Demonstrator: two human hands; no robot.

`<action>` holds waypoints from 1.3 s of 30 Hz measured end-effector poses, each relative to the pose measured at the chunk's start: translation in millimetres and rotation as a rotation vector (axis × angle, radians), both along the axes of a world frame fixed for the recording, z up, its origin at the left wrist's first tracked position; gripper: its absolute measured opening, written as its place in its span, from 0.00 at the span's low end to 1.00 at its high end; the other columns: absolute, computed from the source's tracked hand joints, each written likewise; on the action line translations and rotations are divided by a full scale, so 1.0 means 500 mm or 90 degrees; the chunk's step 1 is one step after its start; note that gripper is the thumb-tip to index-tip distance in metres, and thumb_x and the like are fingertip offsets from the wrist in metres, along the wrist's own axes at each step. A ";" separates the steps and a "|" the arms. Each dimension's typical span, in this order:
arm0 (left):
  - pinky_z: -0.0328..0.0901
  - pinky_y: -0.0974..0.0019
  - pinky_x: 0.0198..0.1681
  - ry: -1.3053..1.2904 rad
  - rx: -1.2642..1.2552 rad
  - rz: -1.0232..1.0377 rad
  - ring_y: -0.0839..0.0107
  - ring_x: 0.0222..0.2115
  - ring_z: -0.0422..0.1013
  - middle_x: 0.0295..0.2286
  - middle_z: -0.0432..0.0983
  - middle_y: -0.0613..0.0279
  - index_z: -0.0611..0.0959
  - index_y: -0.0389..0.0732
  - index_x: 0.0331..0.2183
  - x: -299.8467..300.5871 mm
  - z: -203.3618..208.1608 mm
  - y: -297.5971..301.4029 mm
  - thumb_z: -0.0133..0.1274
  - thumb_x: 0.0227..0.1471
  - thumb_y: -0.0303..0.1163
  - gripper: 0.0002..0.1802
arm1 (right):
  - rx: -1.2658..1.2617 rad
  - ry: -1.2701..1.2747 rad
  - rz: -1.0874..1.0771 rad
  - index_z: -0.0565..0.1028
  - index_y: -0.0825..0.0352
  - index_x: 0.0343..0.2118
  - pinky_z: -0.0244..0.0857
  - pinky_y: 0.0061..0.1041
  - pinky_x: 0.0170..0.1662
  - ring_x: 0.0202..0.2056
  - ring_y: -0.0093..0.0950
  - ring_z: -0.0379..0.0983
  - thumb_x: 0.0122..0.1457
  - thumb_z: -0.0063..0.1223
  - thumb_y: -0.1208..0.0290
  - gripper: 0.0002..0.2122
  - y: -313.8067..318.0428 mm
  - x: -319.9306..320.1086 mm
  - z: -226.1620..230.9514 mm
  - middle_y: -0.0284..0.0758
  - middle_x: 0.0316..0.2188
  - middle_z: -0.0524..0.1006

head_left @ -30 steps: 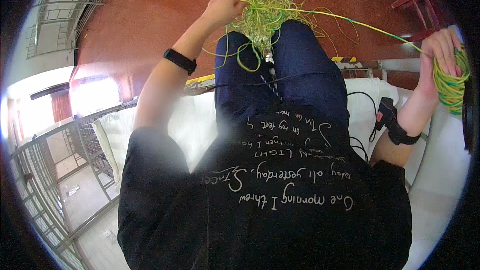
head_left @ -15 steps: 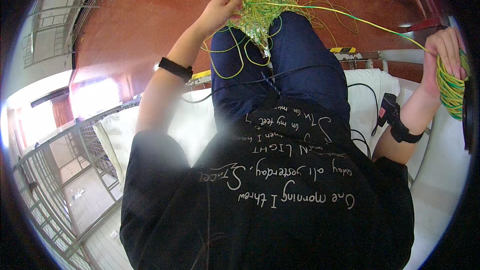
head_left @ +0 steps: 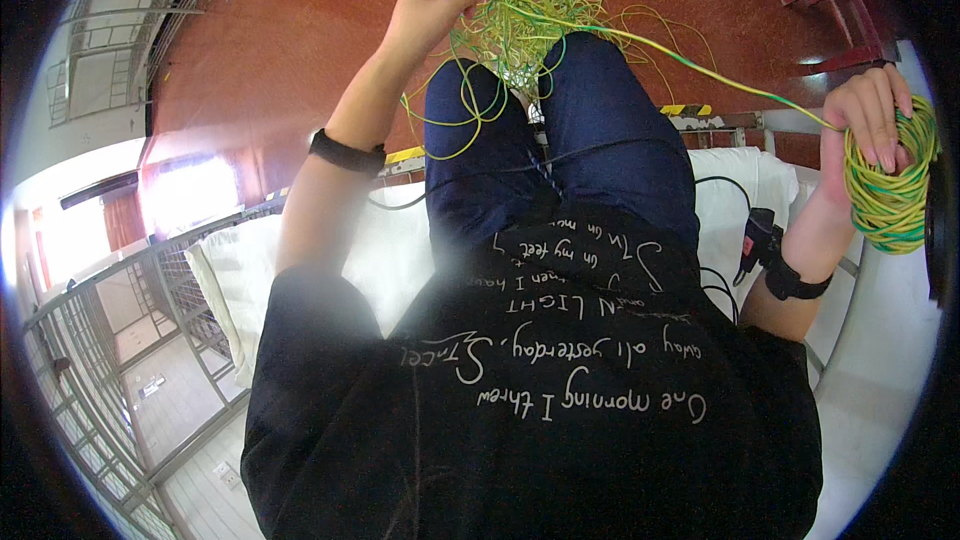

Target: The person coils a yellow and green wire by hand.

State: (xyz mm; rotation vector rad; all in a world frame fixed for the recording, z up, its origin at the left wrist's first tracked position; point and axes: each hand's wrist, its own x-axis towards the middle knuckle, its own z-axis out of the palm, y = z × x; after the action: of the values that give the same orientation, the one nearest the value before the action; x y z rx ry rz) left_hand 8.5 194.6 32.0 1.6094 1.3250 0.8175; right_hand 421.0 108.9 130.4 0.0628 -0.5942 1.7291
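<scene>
A loose tangle of yellow-green wire (head_left: 535, 15) lies over and between my knees, with loops hanging down beside my left leg. At its left edge my left hand (head_left: 437, 2) is closed, pinching strands of the wire between thumb and fingers. Off to the right, my right hand (head_left: 870, 120) grips a neat coil of the same wire (head_left: 890, 195), its fingers curled over the top. A single strand runs from the tangle across to the right hand, sloping down a little. The far side of the coil is partly cut off by the dark rim.
I sit on a white-covered bed (head_left: 745, 165) with a metal frame. A dark red stool (head_left: 835, 15) stands on the reddish floor (head_left: 300, 10) at the far right. A black cable (head_left: 600, 148) crosses my thighs. Metal bunk frames (head_left: 95, 410) stand on the left.
My right hand and the coil have shifted a little left and down. The left hand has risen slightly with its strands, and the tangle has pulled up from between my thighs.
</scene>
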 end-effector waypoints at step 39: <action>0.52 0.81 0.19 -0.021 -0.064 -0.105 0.86 0.17 0.58 0.18 0.64 0.73 0.75 0.36 0.34 0.144 0.209 -0.132 0.47 0.57 0.33 0.10 | 0.126 -0.697 -0.065 0.64 0.68 0.54 0.65 0.20 0.43 0.37 0.21 0.72 0.40 0.48 0.85 0.32 -0.007 -0.289 -0.110 0.34 0.34 0.75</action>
State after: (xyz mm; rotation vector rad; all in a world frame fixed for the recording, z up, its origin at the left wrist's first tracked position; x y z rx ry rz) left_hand 80.6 128.5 136.5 1.5959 1.1740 0.6646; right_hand 276.5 105.5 75.7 -0.8049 -1.5225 1.4950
